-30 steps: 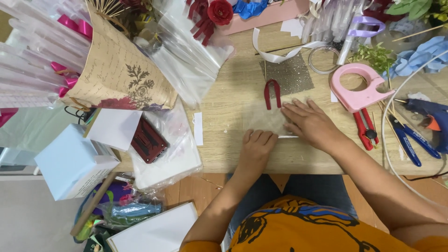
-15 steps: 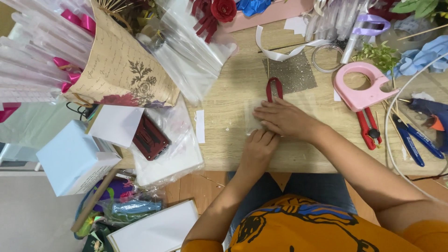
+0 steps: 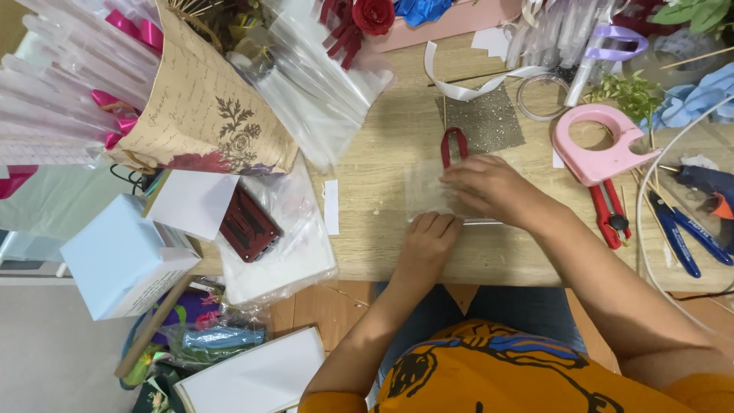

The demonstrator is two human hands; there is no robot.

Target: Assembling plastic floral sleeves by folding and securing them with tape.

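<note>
On the wooden table lies a clear plastic sheet, hard to make out. My right hand lies flat on it, fingers pointing left. My left hand presses down at the sheet's near edge, fingers curled under. A red-handled pair of scissors lies just beyond my right hand, on a square of grey glitter paper. Neither hand grips anything.
A pink tape dispenser, red cutter and blue pliers lie at right. A paper-wrapped bouquet, clear sleeves, a white ribbon and a light blue box crowd the left and back. A dark red stapler rests on plastic.
My right hand has slid left across the clear sheet, from the right part of it to its middle. My left hand has stayed at the near edge.
</note>
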